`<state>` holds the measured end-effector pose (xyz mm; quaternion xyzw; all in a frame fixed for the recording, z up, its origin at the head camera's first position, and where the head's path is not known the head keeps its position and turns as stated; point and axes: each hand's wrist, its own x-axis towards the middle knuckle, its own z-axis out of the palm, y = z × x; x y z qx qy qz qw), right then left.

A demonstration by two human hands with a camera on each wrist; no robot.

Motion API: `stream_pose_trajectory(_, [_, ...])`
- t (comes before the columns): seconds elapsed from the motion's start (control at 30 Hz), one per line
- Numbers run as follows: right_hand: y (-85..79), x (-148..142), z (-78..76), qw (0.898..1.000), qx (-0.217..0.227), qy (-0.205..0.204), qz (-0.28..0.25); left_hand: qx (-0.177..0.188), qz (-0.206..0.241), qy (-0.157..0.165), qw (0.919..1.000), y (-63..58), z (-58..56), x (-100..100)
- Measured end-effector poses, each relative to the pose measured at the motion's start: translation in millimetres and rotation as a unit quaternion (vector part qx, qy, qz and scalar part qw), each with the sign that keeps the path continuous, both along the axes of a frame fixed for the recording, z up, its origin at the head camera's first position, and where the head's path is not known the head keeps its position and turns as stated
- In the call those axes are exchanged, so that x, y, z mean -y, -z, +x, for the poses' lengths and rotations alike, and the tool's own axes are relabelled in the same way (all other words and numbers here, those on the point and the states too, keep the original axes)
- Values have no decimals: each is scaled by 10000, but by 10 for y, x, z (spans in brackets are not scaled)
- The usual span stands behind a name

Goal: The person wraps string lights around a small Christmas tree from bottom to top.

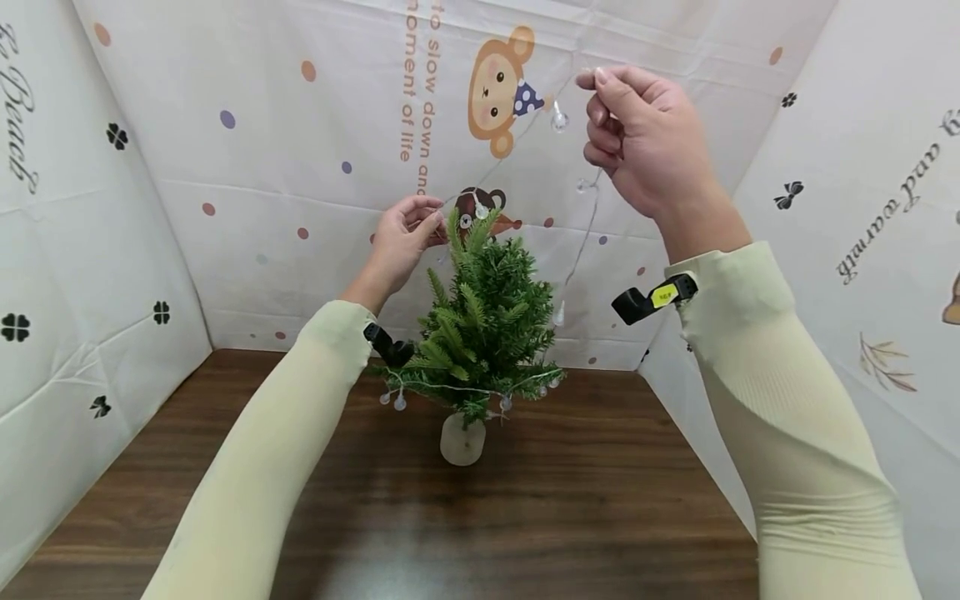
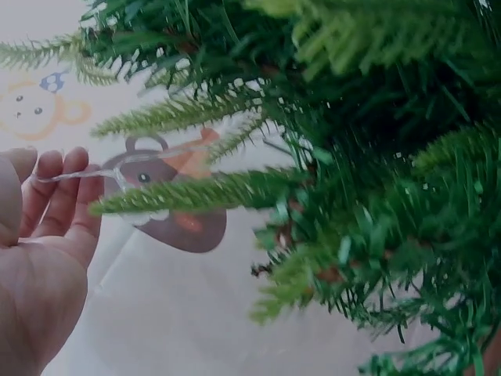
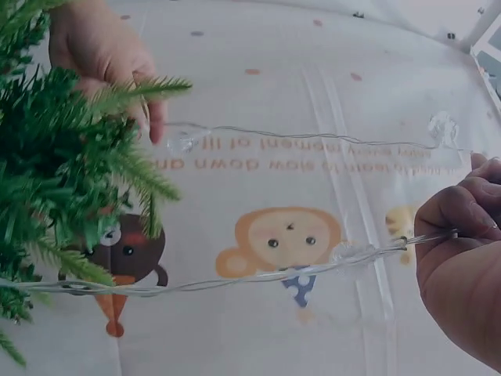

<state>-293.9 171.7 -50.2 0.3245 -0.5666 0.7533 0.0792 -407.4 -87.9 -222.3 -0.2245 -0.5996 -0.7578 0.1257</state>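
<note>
A small green artificial Christmas tree (image 1: 498,304) stands upright on a pale round base (image 1: 462,439). One strand of string lights (image 1: 457,387) with clear bulbs runs across its lower branches. Beside the treetop, on its left, my left hand (image 1: 401,242) pinches the clear wire (image 2: 74,175) between thumb and fingers. Up to the right, above the tree, my right hand (image 1: 648,137) grips another stretch of that wire. Between the hands the wire slants behind the treetop, a clear bulb (image 1: 560,121) hanging near the right fingers. From the right hand more wire (image 1: 588,229) drops to the tree's right side.
The tree is on a dark brown wooden tabletop (image 1: 390,508). A white printed cloth (image 1: 292,142) with cartoon animals and lettering rises behind it, and similar cloth walls (image 1: 67,250) stand at both sides. Each sleeve carries a black wrist camera (image 1: 648,302).
</note>
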Motion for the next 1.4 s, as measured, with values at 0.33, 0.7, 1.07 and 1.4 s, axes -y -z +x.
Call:
stream_pose_trajectory(0.33, [62,152,222,9962,-294,-751,332,-409,295,-15,9987,19,90,14])
stream_pose_trajectory(0.7, [265,272,489,9724,-1138,-979,1784,-788,257,241,9963,204,178,163])
stream_pose_trajectory(1.07, [444,471,583,9403,-833,-620,3241,-718,264,290,9966,388,184,345])
stream_pose_trajectory(1.4, [603,477,717,9277,-1454,-466,3406,-1381,-477,816,9859,602,410,555])
